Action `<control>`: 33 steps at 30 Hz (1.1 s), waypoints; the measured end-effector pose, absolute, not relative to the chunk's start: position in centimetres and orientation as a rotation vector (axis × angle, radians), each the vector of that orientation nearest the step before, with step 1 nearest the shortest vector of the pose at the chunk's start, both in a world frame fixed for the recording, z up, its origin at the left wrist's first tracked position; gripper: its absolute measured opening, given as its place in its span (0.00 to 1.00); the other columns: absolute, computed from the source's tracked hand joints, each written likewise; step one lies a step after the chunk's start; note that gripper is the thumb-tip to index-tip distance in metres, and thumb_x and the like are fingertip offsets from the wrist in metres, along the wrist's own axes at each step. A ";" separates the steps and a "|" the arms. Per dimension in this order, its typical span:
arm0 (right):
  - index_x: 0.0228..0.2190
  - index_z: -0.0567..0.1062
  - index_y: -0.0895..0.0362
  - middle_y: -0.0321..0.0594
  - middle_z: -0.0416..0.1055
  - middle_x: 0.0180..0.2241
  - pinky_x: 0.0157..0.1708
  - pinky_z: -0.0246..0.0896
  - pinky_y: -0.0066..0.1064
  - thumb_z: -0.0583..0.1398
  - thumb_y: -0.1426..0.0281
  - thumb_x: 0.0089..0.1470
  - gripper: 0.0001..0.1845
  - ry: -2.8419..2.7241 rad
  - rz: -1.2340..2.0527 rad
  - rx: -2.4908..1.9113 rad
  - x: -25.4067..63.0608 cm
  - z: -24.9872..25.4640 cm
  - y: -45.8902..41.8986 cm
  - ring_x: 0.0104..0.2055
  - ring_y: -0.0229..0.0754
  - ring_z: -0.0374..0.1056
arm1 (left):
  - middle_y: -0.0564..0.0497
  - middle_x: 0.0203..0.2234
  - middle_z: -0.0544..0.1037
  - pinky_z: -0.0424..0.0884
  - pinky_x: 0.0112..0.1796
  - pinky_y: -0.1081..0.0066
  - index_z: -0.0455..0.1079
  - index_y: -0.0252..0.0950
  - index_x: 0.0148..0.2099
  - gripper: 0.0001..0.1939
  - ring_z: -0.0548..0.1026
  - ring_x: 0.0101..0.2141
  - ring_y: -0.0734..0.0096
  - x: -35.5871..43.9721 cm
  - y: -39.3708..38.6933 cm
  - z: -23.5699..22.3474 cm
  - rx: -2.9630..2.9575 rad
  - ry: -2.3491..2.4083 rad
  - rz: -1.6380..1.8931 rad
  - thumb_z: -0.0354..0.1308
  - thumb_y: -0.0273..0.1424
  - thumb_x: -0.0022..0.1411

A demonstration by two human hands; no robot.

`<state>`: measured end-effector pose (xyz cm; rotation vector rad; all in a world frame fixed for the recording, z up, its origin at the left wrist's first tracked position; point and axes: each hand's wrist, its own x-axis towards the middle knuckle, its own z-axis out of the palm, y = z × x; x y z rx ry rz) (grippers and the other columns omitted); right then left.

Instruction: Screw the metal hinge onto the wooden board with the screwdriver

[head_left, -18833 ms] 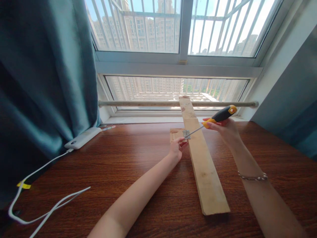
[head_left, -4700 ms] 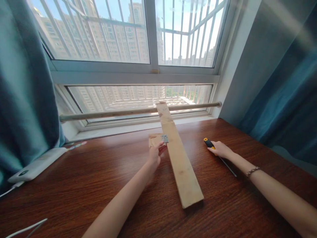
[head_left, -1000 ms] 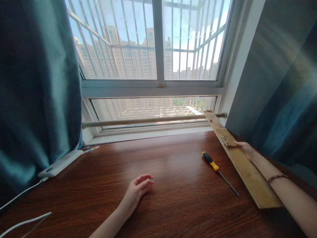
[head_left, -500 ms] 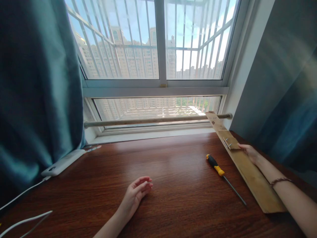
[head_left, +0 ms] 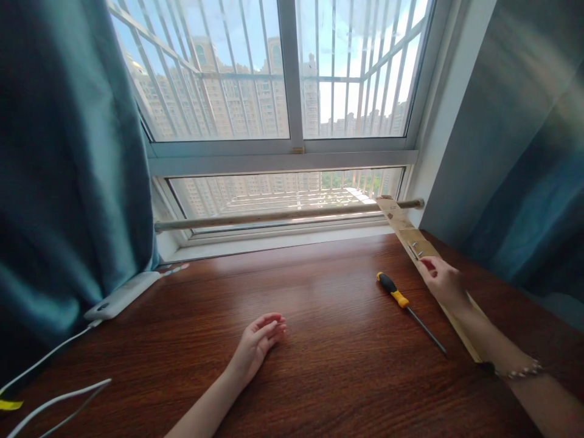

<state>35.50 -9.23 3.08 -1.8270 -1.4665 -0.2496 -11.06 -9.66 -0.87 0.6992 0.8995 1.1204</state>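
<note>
My right hand is over the long tan board, thumb and forefinger pinched together at its left edge. Whatever may be between those fingertips is too small to make out. Just beyond them, small metal screws lie on a lighter patch of the board. My left hand rests on the brown table, fingers curled and thumb against them; any small thing inside is hidden. Between the hands lies a screwdriver with a black-and-yellow handle, its shaft pointing toward me.
A white power strip or similar box with a white cable lies by the left curtain. A horizontal rail crosses before the window, and the board's far end reaches it. Something yellow shows at the left edge.
My right hand has moved from the right side of the lighter patch across to the board's left edge near the screws. The view has shifted slightly; my left hand keeps its pose.
</note>
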 end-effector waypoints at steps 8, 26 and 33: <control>0.33 0.70 0.64 0.50 0.68 0.33 0.35 0.58 0.33 0.53 0.69 0.54 0.11 -1.848 -0.355 -2.348 28.6 -3.5 -10.5 0.38 0.48 0.65 | 0.45 0.32 0.77 0.70 0.37 0.70 0.72 0.30 0.36 0.13 0.76 0.32 0.69 -11.4 -10.0 -1.7 0.755 0.853 1.125 0.65 0.27 0.45; 0.54 0.58 0.62 0.56 0.58 0.52 0.52 0.52 0.47 0.53 0.67 0.55 0.26 -1.863 -0.132 -1.686 17.2 0.1 -14.0 0.55 0.54 0.53 | 0.59 0.09 0.52 0.45 0.16 0.76 0.56 0.33 0.13 0.27 0.49 0.14 0.84 -9.5 -13.4 -0.7 1.261 1.126 1.047 0.55 0.48 0.51; 0.60 0.44 0.54 0.48 0.33 0.63 0.57 0.45 0.45 0.55 0.62 0.53 0.38 -2.000 0.633 -0.826 3.9 -0.9 -21.6 0.64 0.52 0.33 | 0.45 0.44 0.69 0.62 0.46 0.68 0.66 0.39 0.51 0.22 0.67 0.44 0.65 -7.1 -19.4 -0.5 1.231 0.818 1.201 0.55 0.42 0.56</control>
